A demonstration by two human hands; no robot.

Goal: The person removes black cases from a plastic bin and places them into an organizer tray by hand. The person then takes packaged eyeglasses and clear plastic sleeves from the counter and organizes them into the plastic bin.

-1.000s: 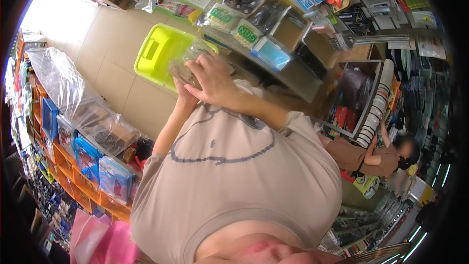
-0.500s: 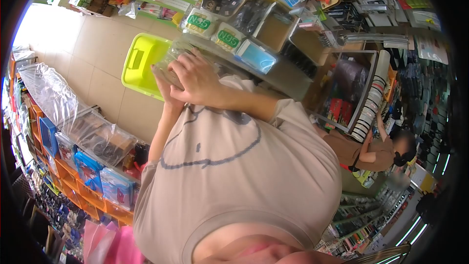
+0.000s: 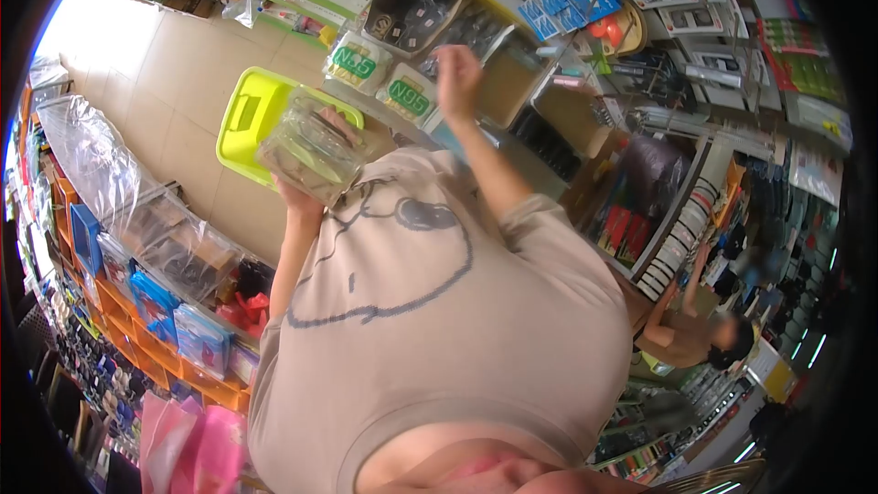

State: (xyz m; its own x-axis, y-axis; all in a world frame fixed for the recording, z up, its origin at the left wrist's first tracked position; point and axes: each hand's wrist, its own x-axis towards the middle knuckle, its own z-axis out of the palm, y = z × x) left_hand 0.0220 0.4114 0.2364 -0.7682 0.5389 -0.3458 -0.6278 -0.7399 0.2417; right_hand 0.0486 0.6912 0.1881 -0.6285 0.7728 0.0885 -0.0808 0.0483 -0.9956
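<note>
My left hand (image 3: 296, 198) is wrapped round a clear plastic container (image 3: 315, 151) in front of my chest. Its fingers show at the container's far side, and part of the palm is seen through the plastic. What the container holds, if anything, I cannot make out. My right hand (image 3: 458, 82) is raised over the display trays, close to a pack marked N95 (image 3: 408, 91). Its fingers are blurred, so I cannot see whether they hold anything. Beyond the container stands a yellow-green plastic basket (image 3: 240, 128), partly hidden by it.
Another N95 pack (image 3: 355, 62) lies beside a black tray (image 3: 413, 7) of small items. Blue packets (image 3: 572, 0) hang farther back. Orange shelving (image 3: 165, 357) with plastic-wrapped goods runs along the left. A person in brown (image 3: 681, 337) is at the right by a glass case (image 3: 640, 192).
My right hand has left the container and moved up and right over the trays. My left hand keeps the container, which is now more exposed and lower. The person at the right has shifted slightly.
</note>
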